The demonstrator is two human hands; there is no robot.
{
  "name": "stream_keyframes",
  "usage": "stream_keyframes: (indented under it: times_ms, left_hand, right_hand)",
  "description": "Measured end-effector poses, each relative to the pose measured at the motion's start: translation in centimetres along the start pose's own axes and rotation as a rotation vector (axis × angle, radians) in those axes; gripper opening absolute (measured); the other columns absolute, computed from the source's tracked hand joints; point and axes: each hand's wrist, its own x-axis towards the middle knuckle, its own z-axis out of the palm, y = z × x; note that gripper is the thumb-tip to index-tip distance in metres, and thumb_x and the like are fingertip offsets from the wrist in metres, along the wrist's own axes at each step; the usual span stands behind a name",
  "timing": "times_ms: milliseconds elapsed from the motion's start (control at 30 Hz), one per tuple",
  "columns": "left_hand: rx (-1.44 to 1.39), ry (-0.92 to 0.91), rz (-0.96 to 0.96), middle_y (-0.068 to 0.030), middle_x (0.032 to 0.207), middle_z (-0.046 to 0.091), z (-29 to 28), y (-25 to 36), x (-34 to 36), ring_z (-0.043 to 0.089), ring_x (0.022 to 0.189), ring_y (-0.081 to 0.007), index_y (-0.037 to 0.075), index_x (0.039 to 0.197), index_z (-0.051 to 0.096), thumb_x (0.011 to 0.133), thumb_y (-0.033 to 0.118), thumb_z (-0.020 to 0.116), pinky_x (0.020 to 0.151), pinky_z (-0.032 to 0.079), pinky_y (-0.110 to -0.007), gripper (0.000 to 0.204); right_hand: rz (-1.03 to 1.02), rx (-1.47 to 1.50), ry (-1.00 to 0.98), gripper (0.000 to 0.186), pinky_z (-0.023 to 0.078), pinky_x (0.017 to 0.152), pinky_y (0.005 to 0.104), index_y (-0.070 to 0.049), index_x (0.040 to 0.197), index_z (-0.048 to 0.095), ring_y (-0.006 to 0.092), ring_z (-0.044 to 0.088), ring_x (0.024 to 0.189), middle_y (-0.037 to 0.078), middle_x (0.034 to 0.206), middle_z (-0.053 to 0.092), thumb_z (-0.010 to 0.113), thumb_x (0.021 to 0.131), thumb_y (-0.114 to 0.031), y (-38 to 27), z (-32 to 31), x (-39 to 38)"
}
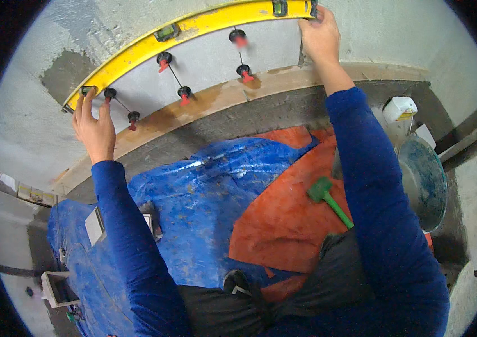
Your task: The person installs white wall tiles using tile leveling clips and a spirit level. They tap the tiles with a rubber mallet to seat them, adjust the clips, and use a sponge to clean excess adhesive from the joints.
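Note:
A long yellow spirit level lies against the top of a pale wall tile. My left hand grips its left end with curled fingers; my right hand holds its right end. Several black tile-levelling clips with red knobs sit along the tile, in pairs joined by thin seams. The tile stands on a pale timber batten, damp and brownish in patches. Part of each hand's grip is hidden behind its fingers.
A blue tarp and an orange sheet cover the floor, with a green mallet on the orange. At right are a bucket and white container; at left, an open box and small tile.

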Motion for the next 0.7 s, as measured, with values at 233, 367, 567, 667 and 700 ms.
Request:
stream_keyframes:
  times_ms: [233, 367, 567, 667, 700]
  left_hand:
    - [-0.148, 0.183, -0.216, -0.0218, 0.137, 0.059, -3.1, -0.4, 1.0, 0.054, 0.129, -0.0375, 0.006, 0.122, 0.07, 0.086, 0.018, 0.066, 0.11, 0.04, -0.045, 0.038]
    - [-0.258, 0.273, -0.267, -0.0185, 0.128, 0.063, -4.1, -0.7, 1.3, 0.057, 0.124, -0.0342, 0.005, 0.117, 0.071, 0.087, 0.015, 0.066, 0.106, 0.042, -0.043, 0.032]
    - [-0.343, 0.334, -0.327, -0.015, 0.115, 0.067, -4.4, -1.4, 1.5, 0.063, 0.109, -0.0277, 0.005, 0.108, 0.074, 0.091, 0.02, 0.068, 0.09, 0.049, -0.038, 0.024]
    - [-0.351, 0.362, -0.385, -0.0152, 0.104, 0.07, -4.1, -2.7, 1.2, 0.065, 0.097, -0.023, 0.0, 0.102, 0.074, 0.094, 0.029, 0.07, 0.083, 0.05, -0.035, 0.03]
    - [-0.373, 0.359, -0.423, -0.0154, 0.103, 0.071, -4.0, -3.4, 1.0, 0.066, 0.095, -0.0227, -0.001, 0.102, 0.074, 0.095, 0.03, 0.07, 0.083, 0.05, -0.035, 0.032]
  right_hand:
    - [0.346, 0.106, -0.159, 0.067, 0.049, 0.099, 0.0385, -0.001, 0.142, 0.049, 0.0289, 0.06, 0.121, 0.021, 0.132, 0.061, 0.076, 0.084, -0.021, -0.5, -1.2, 0.9]
    - [0.36, 0.112, -0.173, 0.067, 0.048, 0.099, 0.0375, 0.0, 0.142, 0.048, 0.0296, 0.06, 0.12, 0.021, 0.133, 0.061, 0.075, 0.083, -0.018, -0.2, -1.8, 1.1]
    - [0.357, 0.091, -0.1, 0.056, 0.05, 0.091, 0.0364, 0.001, 0.128, 0.055, 0.0255, 0.062, 0.106, 0.017, 0.117, 0.064, 0.078, 0.079, -0.015, 0.6, -1.8, 1.2]
    - [0.34, 0.094, -0.002, 0.046, 0.051, 0.089, 0.042, 0.001, 0.114, 0.058, 0.0315, 0.066, 0.1, 0.019, 0.105, 0.068, 0.076, 0.079, -0.022, 0.6, -1.4, 0.7]
    - [0.347, 0.085, 0.035, 0.04, 0.051, 0.088, 0.0433, 0.001, 0.107, 0.059, 0.0334, 0.066, 0.097, 0.02, 0.102, 0.067, 0.075, 0.08, -0.023, 0.5, -1.1, 0.5]
